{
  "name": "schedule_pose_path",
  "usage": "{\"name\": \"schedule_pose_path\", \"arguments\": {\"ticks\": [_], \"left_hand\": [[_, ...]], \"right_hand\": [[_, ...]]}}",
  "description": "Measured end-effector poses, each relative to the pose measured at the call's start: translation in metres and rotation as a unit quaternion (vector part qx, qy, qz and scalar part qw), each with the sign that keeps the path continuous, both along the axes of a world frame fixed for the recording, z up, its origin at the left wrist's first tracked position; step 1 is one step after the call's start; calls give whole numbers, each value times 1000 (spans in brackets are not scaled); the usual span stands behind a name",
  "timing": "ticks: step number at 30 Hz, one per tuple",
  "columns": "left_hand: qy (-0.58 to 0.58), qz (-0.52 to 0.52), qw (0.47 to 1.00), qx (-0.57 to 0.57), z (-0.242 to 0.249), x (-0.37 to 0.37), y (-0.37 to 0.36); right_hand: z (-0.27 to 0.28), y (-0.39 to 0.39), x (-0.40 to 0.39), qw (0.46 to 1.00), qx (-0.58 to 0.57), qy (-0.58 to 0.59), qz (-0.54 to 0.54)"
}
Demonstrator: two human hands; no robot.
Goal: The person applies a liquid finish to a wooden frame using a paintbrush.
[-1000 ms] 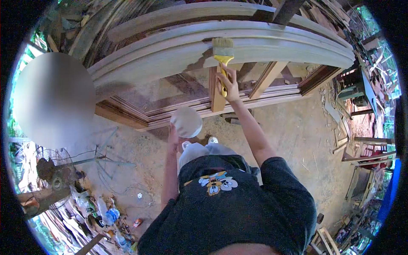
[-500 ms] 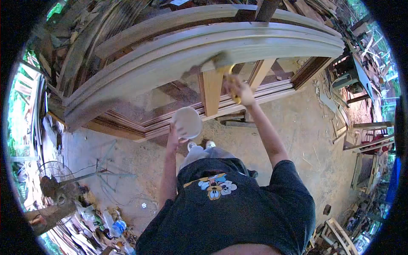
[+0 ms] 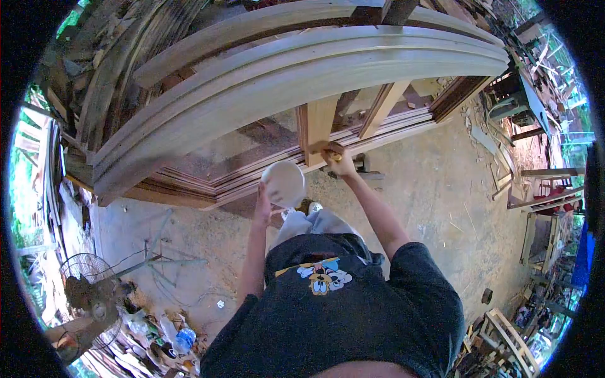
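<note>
My left hand (image 3: 263,203) grips a whitish, round, translucent bowl (image 3: 284,183) by its near side, and fingers show through its wall. What the bowl contains is hard to make out. In my right hand (image 3: 342,164), fingers curled, is a paintbrush (image 3: 334,152) with a yellow part; its bristles are mostly hidden. The brush is at the lower part of a pale upright board (image 3: 320,126) in a large wooden frame. Above both hands runs the frame's broad grooved top beam (image 3: 252,94), and the grooved lower rail (image 3: 252,171) passes just beyond the bowl.
A pedestal fan (image 3: 94,302) stands at the lower left with its thin legs on the concrete floor (image 3: 441,208). Plastic bottles (image 3: 183,340) and scrap wood lie near it. A machine table (image 3: 532,104) is at the right, and stacked timber (image 3: 120,69) fills the upper left.
My right hand has moved down and slightly left with the paintbrush, from near the top beam to the upright board's lower part. The bowl has shifted slightly right.
</note>
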State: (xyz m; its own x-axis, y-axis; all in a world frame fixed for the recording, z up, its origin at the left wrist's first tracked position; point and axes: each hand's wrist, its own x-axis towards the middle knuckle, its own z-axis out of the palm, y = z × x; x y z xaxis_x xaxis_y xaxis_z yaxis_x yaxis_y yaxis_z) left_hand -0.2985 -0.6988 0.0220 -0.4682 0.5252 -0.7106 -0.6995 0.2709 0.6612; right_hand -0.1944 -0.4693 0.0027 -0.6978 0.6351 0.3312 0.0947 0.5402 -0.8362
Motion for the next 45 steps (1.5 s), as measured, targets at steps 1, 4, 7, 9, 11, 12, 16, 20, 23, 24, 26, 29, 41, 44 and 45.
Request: {"name": "schedule_pose_path", "arguments": {"ticks": [1, 4, 7, 9, 11, 12, 16, 20, 23, 24, 26, 29, 41, 44, 45], "left_hand": [[0, 1, 1000, 1, -7, -7, 2], [112, -60, 992, -26, -58, -22, 2], [172, -94, 981, 4, -129, -40, 6], [281, -162, 945, 47, -146, -33, 23], [368, -209, 905, 55, -112, -8, 43], [411, -227, 881, 58, -94, 6, 53], [664, -263, 695, -84, -49, 54, 82], [757, -319, 540, -184, -164, 53, 82], [539, -112, 834, -38, -66, 104, 112], [540, -98, 834, -52, -60, 107, 111], [659, -104, 745, -7, -51, 107, 108], [481, -87, 870, -58, -20, 103, 103], [94, 238, 965, -57, -47, 53, -34], [75, 211, 972, -73, -53, 26, -72], [78, 247, 963, -76, -66, 18, -85]], "right_hand": [[16, -5, -3, 999, -30, -11, 31], [87, -15, -1, 998, -5, 65, 14], [123, -27, 7, 987, -139, 28, 72], [111, -26, 7, 975, -172, -74, 118], [98, -24, 9, 982, -124, -46, 134], [95, -19, 12, 986, -82, -15, 147], [90, 2, 44, 971, -164, -45, 166], [105, 38, 83, 917, -300, -155, 212], [123, 42, 92, 963, -88, -145, 212], [113, 39, 91, 958, -89, -143, 231], [88, 34, 88, 947, 44, -47, 315], [80, 21, 87, 915, -97, -94, 381], [128, -87, -108, 868, 163, 31, 468], [129, -149, -184, 817, 246, 99, 512], [128, -163, -207, 784, 289, 148, 529]]}}
